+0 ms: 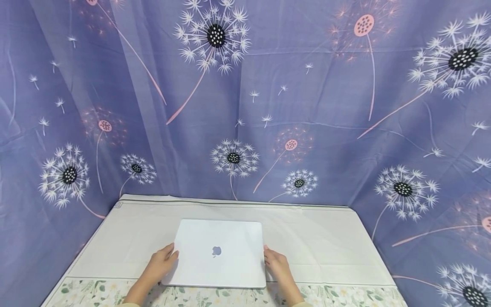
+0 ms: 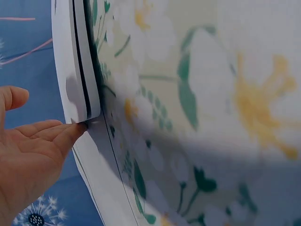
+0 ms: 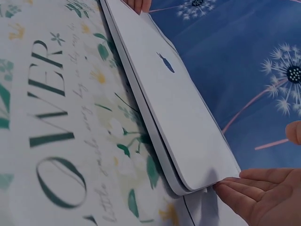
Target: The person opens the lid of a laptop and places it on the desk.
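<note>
A silver laptop (image 1: 220, 268), lid closed and logo facing up, is between the two hands near the front of the table. My left hand (image 1: 161, 262) is at its left side; in the left wrist view the straight fingers (image 2: 47, 134) reach the laptop's underside edge, with the thumb held apart. At the opposite side, my right hand (image 1: 278, 264) touches the laptop's right edge. The right wrist view shows those fingers (image 3: 247, 188) extended, tips at the lower edge near a corner, the thumb away from the lid. A narrow dark gap runs between lid and base.
The white tabletop (image 1: 318, 238) carries a floral cloth strip (image 1: 337, 294) with printed lettering along its front. Purple-blue curtains (image 1: 261, 94) with dandelion prints stand around the back and both sides.
</note>
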`<state>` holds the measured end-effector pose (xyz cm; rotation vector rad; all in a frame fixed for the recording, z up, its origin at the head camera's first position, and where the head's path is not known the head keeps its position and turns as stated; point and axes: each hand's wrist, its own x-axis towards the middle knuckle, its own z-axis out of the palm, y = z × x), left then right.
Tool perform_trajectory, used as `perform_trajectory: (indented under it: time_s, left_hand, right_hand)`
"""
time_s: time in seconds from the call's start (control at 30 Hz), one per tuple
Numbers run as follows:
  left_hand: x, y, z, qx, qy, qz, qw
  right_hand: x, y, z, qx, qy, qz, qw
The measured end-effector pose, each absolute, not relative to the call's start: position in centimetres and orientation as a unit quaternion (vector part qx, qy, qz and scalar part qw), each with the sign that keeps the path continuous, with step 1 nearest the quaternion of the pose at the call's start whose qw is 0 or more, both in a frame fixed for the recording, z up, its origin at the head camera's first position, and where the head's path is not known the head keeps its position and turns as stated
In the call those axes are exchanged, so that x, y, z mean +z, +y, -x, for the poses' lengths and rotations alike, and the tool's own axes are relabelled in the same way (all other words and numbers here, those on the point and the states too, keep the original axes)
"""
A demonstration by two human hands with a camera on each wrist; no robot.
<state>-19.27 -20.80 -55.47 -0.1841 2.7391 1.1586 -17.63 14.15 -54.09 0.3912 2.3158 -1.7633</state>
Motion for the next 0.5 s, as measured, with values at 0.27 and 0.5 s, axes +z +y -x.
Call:
perform_trajectory:
  time_s: [0.27,0.5]
  left_hand:
    - [-55.7,-19.6,19.3,0.404,0.909,0.051,0.088]
    - [-55.7,-18.5,19.1,0.414,0.905,0.039,0.088]
  right_hand:
    - [-54.1,15.4,17.7,-0.592,0.786,-0.153,0.093]
    - [-53.9,16.4,17.7,-0.580,0.793,-0.167,0.084]
